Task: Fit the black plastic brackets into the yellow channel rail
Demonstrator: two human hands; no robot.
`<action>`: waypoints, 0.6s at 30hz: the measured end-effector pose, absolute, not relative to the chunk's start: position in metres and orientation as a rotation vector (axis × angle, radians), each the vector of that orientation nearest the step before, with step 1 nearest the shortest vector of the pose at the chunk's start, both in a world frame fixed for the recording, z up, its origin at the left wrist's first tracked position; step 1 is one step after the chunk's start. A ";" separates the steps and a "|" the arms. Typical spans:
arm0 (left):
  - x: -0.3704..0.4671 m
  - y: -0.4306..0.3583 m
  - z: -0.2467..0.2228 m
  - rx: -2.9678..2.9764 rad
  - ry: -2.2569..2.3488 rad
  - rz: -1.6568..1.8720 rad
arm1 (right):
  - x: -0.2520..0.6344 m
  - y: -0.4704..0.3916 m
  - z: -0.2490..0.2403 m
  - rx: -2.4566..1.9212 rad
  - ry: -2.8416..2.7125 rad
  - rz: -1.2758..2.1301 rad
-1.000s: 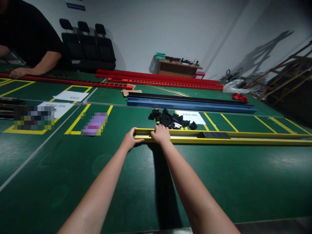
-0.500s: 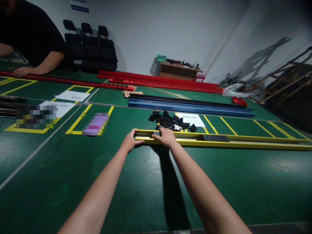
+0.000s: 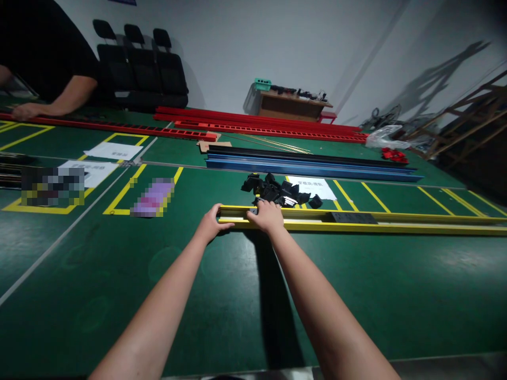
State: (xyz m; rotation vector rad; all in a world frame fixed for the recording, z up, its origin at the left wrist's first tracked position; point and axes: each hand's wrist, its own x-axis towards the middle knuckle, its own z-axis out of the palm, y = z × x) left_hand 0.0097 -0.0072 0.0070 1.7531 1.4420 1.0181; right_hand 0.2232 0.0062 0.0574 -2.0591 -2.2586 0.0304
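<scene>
Place: workshop, assembly area | long green-topped worktable (image 3: 356, 295) marked out with yellow tape lines (image 3: 374, 196) and printed paper labels (image 3: 311, 188) | long stock on it: red rails (image 3: 257, 119), blue channel (image 3: 312, 171), yellow channel (image 3: 396, 228) | heap of black plastic parts (image 3: 273, 190) | co-worker (image 3: 43, 47) at far left, hand on red rail

the yellow channel (image 3: 356, 228) looks like smooth metal, black pieces (image 3: 273, 191) matt plastic, green tabletop (image 3: 396, 295) faintly glossy.

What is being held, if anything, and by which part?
The left hand grips the yellow channel by its left end. The right hand partly covers a dark block inside it; any grip there cannot be told.
</scene>
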 end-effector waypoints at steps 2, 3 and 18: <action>0.010 -0.007 0.007 1.756 1.422 1.022 | 0.223 0.006 0.058 -2.051 -2.261 0.019; 0.010 -0.007 0.007 1.758 1.415 1.024 | 0.223 0.005 0.059 -2.049 -2.264 0.016; 0.009 -0.006 0.004 1.759 1.428 1.034 | 0.223 0.007 0.056 -2.053 -2.259 -0.002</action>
